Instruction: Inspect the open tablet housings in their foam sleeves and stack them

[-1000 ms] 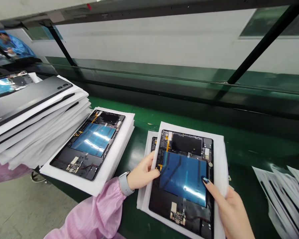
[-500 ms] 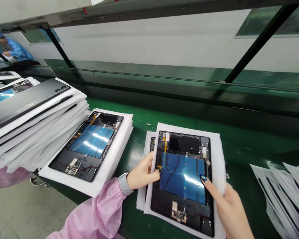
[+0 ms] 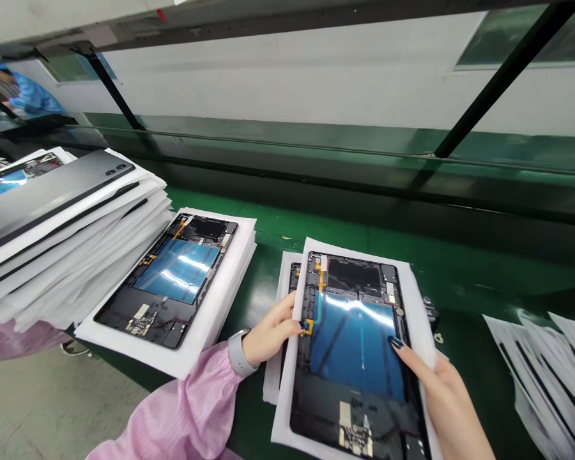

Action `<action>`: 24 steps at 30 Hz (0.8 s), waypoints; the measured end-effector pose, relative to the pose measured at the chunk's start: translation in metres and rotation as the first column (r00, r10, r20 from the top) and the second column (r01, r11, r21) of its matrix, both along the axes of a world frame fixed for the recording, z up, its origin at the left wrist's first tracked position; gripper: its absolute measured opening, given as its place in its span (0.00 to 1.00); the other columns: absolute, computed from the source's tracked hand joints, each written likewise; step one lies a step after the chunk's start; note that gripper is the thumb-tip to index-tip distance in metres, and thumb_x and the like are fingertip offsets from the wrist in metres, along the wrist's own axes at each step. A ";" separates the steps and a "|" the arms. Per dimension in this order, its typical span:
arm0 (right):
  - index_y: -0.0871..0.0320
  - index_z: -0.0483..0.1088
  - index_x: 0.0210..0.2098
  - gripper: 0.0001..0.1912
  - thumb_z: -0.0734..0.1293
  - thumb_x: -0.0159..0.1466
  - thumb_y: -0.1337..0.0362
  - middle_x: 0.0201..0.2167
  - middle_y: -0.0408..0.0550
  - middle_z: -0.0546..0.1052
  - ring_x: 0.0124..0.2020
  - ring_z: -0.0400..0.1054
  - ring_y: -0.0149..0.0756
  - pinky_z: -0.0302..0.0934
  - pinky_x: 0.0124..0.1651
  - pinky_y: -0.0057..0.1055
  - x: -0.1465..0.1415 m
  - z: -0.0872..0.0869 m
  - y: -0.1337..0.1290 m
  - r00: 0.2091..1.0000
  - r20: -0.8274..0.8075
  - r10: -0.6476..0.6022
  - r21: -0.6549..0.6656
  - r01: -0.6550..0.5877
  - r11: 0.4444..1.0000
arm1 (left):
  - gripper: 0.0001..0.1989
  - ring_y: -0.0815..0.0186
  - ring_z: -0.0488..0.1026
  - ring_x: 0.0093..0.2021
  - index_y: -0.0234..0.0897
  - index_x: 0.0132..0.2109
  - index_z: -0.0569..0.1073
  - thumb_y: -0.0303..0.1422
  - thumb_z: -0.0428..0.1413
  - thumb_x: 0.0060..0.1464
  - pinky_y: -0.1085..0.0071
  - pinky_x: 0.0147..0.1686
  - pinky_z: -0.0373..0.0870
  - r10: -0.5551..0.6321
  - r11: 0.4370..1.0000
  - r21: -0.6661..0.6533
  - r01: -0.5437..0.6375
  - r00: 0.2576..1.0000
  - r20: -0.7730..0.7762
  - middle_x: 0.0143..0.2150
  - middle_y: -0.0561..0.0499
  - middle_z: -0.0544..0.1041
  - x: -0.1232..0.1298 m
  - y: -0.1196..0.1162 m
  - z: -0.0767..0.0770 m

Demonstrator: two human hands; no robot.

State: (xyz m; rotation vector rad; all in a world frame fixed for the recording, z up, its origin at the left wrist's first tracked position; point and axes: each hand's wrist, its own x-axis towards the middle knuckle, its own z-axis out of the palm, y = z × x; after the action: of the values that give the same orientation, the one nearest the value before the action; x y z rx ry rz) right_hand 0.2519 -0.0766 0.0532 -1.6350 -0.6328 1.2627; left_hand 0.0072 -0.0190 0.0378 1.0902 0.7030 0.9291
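An opened tablet (image 3: 335, 396) with a blue battery area and bare circuit parts rests on a white foam sheet (image 3: 414, 287). Both hands grip it by its long sides. My left hand (image 3: 271, 335), with a grey watch at the wrist, pinches the left edge, thumb on top near an orange flex cable. At the right edge, my right hand (image 3: 441, 383) has its thumb on the battery's side and its fingers underneath, hidden. Beneath lies a second tablet in foam (image 3: 274, 377), mostly covered. Another opened tablet (image 3: 165, 319) tops a foam-layered stack to the left.
At far left rises a tall pile of foam-wrapped tablets (image 3: 100, 249) topped by a grey back cover (image 3: 52, 198). More foam sheets (image 3: 546, 377) stand at right. All rest on a green bench (image 3: 278, 233). A person in blue (image 3: 36, 92) sits far left, and a pink sleeve shows below the pile.
The held tablet has tilted and come slightly closer, its lower end shifting down, so reflections on the battery moved. Both hands keep their grip. A small dark object now shows behind its right edge.
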 end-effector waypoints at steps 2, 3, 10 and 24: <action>0.58 0.77 0.41 0.27 0.79 0.46 0.49 0.27 0.49 0.82 0.29 0.78 0.54 0.73 0.28 0.38 -0.001 0.004 0.000 0.991 -0.130 -0.022 -0.083 0.011 0.997 | 0.23 0.62 0.72 0.36 0.36 0.53 0.74 0.30 0.54 0.48 0.68 0.37 0.67 -0.020 0.997 -0.068 0.025 0.997 0.078 0.37 0.50 0.77 0.000 0.001 -0.003; 0.57 0.77 0.43 0.28 0.79 0.47 0.50 0.28 0.48 0.83 0.29 0.78 0.54 0.73 0.28 0.37 -0.001 0.006 0.000 0.982 -0.187 -0.029 -0.115 0.008 0.993 | 0.23 0.61 0.73 0.36 0.36 0.54 0.74 0.31 0.54 0.48 0.68 0.36 0.67 -0.028 0.994 -0.102 0.040 0.992 0.120 0.38 0.49 0.78 0.000 0.001 -0.004; 0.60 0.76 0.51 0.32 0.77 0.50 0.53 0.28 0.51 0.83 0.26 0.78 0.53 0.73 0.25 0.37 -0.008 0.017 -0.001 0.971 -0.232 -0.064 -0.093 0.043 0.995 | 0.22 0.60 0.74 0.36 0.36 0.54 0.74 0.32 0.56 0.51 0.68 0.36 0.68 -0.024 0.988 -0.149 0.049 0.986 0.164 0.39 0.48 0.79 0.000 0.000 -0.005; 0.59 0.78 0.44 0.25 0.77 0.51 0.53 0.32 0.52 0.83 0.31 0.78 0.54 0.74 0.32 0.38 -0.014 0.021 -0.011 0.982 -0.166 -0.086 -0.026 0.083 0.996 | 0.23 0.73 0.57 0.23 0.34 0.50 0.73 0.46 0.58 0.55 0.76 0.24 0.55 -0.035 0.999 0.030 0.035 0.999 -0.004 0.25 0.56 0.66 0.001 -0.004 0.006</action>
State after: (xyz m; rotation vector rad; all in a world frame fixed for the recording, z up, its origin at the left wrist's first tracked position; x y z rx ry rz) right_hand 0.2376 -0.0873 0.0746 -1.5356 -0.4450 1.3308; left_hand 0.0082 -0.0234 0.0441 1.1276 0.6733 0.9105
